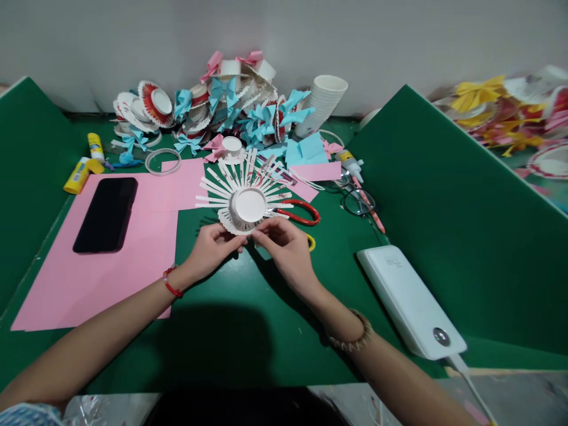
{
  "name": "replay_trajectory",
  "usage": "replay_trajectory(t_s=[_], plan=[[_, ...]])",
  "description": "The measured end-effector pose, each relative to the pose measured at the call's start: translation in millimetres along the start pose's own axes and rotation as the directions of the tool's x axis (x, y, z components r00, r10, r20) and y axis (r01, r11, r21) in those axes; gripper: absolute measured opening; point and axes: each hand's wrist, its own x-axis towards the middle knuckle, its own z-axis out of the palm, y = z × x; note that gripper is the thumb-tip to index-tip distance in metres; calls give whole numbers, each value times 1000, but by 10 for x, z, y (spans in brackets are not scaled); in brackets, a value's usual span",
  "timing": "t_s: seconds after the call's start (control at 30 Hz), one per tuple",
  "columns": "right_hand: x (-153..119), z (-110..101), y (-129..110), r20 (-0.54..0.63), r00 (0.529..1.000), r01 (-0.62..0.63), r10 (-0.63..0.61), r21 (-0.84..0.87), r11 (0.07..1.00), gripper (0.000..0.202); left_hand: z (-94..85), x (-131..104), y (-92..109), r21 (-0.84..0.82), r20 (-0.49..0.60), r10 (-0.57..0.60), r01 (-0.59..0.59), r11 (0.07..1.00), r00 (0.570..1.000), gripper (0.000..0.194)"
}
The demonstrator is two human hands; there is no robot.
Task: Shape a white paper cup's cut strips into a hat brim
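Observation:
A white paper cup (249, 205), its wall cut into thin strips that fan outward, is held above the green table with its round base facing me. Along the near edge some strips are curled or folded into a scalloped rim. My left hand (215, 247) pinches that rim from the left, thumb and fingers together. My right hand (284, 244) pinches the rim close beside it on the right. Behind the cup lie scissors with red handles (306, 212), their blades mostly hidden. A yellow ring-shaped thing (311, 242) shows partly behind my right hand.
Pink paper sheets (151, 266) lie at left, a black phone (106, 215) on them. Glue sticks (78, 176), a tape roll (163, 161), glasses (358, 202) and a white power bank (410, 302) surround the work. Finished cup flowers with blue bows (222, 94) and stacked cups (323, 103) stand behind. Green partitions (461, 231) flank both sides.

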Motion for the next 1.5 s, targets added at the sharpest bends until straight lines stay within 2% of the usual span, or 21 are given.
replay_trajectory(t_s=[0.33,0.53,0.67,0.83,0.93,1.27,1.5], plan=[[-3,-13,-26,43,999,2,0,-48,999,9,-9,8,-32,-27,-16,-25,25,999,1000,20],[6,-50,-56,60,997,57,-50,-126,990,5,-20,7,-31,-28,-38,18,-19,999,999,18],[1,-56,-60,107,981,183,-163,-221,958,3,-18,16,-22,2,-30,-16,16,1000,999,20],[-27,-36,-76,224,894,449,-389,-413,792,10,-23,39,-38,-44,-26,-39,38,998,999,21],[-41,-23,-66,242,866,500,-437,-444,744,10,-24,45,-53,-56,-37,-30,28,998,999,21],[-55,-6,-9,173,916,402,-363,-396,826,9,-13,34,-26,17,-66,-16,18,1000,998,23],[-69,31,20,56,970,241,-236,-313,919,4,8,23,-2,70,-67,35,-31,997,997,19]])
